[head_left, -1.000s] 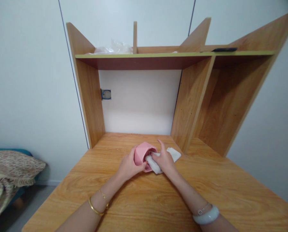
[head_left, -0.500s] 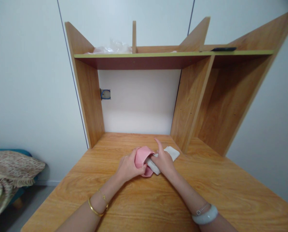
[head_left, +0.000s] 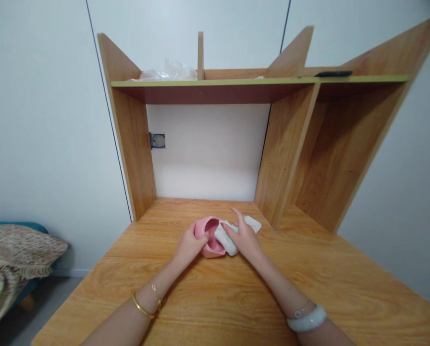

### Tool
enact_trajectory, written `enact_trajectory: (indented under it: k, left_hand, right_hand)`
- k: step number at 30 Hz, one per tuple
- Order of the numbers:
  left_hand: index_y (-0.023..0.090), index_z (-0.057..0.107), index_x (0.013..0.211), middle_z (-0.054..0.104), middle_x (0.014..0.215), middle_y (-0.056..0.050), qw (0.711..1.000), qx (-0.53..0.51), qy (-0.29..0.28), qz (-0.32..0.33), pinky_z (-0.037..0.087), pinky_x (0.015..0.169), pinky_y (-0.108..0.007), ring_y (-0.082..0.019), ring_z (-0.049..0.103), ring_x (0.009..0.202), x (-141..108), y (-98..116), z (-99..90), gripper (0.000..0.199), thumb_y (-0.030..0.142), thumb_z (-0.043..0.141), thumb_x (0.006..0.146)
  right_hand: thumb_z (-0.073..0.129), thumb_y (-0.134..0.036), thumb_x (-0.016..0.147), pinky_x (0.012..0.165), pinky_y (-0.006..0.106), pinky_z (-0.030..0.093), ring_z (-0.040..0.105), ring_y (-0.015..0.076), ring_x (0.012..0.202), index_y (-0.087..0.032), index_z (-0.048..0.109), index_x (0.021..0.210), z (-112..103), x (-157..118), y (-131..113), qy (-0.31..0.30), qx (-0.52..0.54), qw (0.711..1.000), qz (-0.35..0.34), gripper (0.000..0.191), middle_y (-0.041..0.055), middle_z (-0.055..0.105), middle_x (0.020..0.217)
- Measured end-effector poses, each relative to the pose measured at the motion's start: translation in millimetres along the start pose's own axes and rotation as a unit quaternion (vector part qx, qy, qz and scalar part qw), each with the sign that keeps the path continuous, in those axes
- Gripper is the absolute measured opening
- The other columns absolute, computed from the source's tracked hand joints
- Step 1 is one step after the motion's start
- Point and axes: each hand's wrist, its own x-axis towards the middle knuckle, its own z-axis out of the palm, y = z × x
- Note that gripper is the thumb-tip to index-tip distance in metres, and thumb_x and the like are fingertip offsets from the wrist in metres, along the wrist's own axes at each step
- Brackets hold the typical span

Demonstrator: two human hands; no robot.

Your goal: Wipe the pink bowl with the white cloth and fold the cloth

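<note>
A pink hollow container with angular sides (head_left: pixel 203 227) is tipped on the wooden desk, its round opening facing right. My left hand (head_left: pixel 192 244) grips its left side, the thumb at the rim. My right hand (head_left: pixel 246 240) holds a folded white cloth (head_left: pixel 226 240) at the mouth of the container. Part of the cloth sticks out beyond the far side of my right hand, and my index finger is raised. The right hand's lower fingers are hidden.
The wooden desk (head_left: pixel 215 298) carries a shelf unit (head_left: pixel 215 82) at its back. On the upper shelf lie clear plastic (head_left: pixel 171 71) and a dark flat object (head_left: pixel 333 74). A patterned cushion (head_left: pixel 23 245) and fringed blanket are at the far left.
The cloth has come out of the container's opening and now sits at its rim. The container has turned, showing more of its inside, and my left hand has shifted slightly left.
</note>
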Motion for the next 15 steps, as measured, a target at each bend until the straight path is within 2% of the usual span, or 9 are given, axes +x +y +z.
enact_trajectory:
  k: [4, 7, 12, 15]
  left_hand:
    - [0.011, 0.058, 0.096, 0.065, 0.091, -0.009, 0.998, -0.035, 0.024, -0.036, 0.045, 0.076, -0.03, -0.02, 0.06, 0.083, 6, -5, -3.5, 0.03, 0.028, 0.05, 0.073]
    - [0.01, 0.059, 0.091, 0.066, 0.087, -0.009, 0.998, -0.041, 0.036, -0.043, 0.044, 0.075, -0.03, -0.02, 0.06, 0.081, 9, -5, -7.9, 0.029, 0.03, 0.051, 0.072]
    - [0.009, 0.061, 0.086, 0.066, 0.082, -0.009, 0.996, -0.058, 0.026, -0.067, 0.044, 0.071, -0.029, -0.02, 0.06, 0.076, 11, -8, -10.0, 0.032, 0.036, 0.049, 0.073]
    - [0.008, 0.061, 0.086, 0.066, 0.079, -0.009, 0.994, -0.077, 0.02, -0.075, 0.045, 0.069, -0.029, -0.02, 0.06, 0.074, 11, -11, -9.5, 0.036, 0.039, 0.047, 0.074]
  right_hand:
    - [0.041, -0.041, 0.081, 0.064, 0.027, 0.039, 0.058, 0.0214, 0.08, -0.019, 0.037, 0.124, 3, 3, 14, -0.005, 0.015, 1.0, 0.021, 0.048, 0.0063, 0.061, 0.079]
    - [0.041, -0.039, 0.082, 0.067, 0.028, 0.04, 0.057, 0.0206, 0.079, -0.017, 0.042, 0.12, 5, 6, 26, -0.01, -0.025, 0.999, 0.038, 0.044, 0.0071, 0.06, 0.083]
    - [0.043, -0.02, 0.077, 0.08, 0.029, 0.038, 0.053, 0.0186, 0.087, -0.013, 0.052, 0.11, 3, 11, 37, 0.018, -0.105, 0.994, 0.026, 0.035, 0.0101, 0.057, 0.095]
    - [0.041, -0.01, 0.074, 0.082, 0.03, 0.036, 0.051, 0.0187, 0.089, -0.015, 0.061, 0.095, 2, 12, 39, -0.007, -0.134, 0.991, 0.022, 0.03, 0.0081, 0.059, 0.091]
